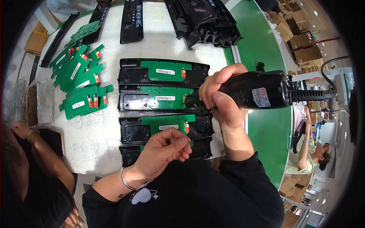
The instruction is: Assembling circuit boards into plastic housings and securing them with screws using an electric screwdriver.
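Note:
My right hand (224, 89) is wrapped round a black corded electric screwdriver (273, 85), held nearly level. Its nose points left and meets the right end of a green circuit board (148, 98), seated in a long black plastic panel (128, 103); the exact contact point is hard to see. My left hand (163, 150) is closed in a pinch over the lower panels; whatever its fingertips hold, if anything, is hidden. Another panel with a board (157, 71) lies above, and a similar board (152, 121) sits in the panel below. A fourth panel (129, 154) is partly covered by my left hand.
Loose green boards (81, 81) with red-and-white connectors are heaped at left. Several black housings (207, 22) are stacked at the far side, near another panel (131, 22). A person's arm (49, 152) rests at the left edge. The screwdriver's cord (327, 76) runs off right.

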Motion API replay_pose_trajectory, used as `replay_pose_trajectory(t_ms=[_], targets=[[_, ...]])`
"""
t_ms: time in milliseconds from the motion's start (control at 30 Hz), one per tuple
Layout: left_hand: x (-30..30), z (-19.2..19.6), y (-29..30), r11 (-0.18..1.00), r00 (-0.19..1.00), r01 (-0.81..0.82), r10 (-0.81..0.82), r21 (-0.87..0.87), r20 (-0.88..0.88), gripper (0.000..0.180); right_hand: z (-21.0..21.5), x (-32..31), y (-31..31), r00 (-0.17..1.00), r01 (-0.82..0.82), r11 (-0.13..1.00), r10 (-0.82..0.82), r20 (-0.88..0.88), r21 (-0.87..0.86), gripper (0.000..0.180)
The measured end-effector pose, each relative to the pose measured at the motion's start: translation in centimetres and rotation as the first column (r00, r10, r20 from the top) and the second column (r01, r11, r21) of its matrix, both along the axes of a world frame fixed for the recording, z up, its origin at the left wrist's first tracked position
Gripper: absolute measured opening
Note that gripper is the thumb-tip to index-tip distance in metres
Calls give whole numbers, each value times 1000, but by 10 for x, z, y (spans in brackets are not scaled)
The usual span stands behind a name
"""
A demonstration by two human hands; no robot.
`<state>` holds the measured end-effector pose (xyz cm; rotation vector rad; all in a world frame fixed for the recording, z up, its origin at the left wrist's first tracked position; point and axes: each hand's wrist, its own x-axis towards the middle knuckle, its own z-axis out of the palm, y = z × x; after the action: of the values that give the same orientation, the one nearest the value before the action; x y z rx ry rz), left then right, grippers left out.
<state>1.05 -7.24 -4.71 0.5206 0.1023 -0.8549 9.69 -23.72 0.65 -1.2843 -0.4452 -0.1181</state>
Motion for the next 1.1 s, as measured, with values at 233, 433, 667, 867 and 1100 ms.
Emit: replay_pose_trajectory(t_ms=[233, 433, 667, 867, 1100], targets=[[2, 6, 2, 988, 992, -126, 125, 91, 26, 9, -4, 12, -2, 997, -65, 997, 64, -32, -31, 21], [4, 3, 4, 982, 978, -188, 190, 31, -86, 15, -5, 10, 4, 995, -85, 996, 85, -55, 7, 20], [5, 0, 3, 957, 933, -289, 277, -18, -232, 15, 42, -24, 7, 990, -98, 995, 96, 99, 17, 26], [5, -5, -2, 945, 938, -302, 270, -127, -216, 15, 73, -35, -10, 833, -446, 893, 437, 339, -54, 26], [3, -11, -3, 933, 960, -255, 211, -255, -185, 21, 68, -38, -4, 868, -391, 920, 379, 321, -31, 25]])
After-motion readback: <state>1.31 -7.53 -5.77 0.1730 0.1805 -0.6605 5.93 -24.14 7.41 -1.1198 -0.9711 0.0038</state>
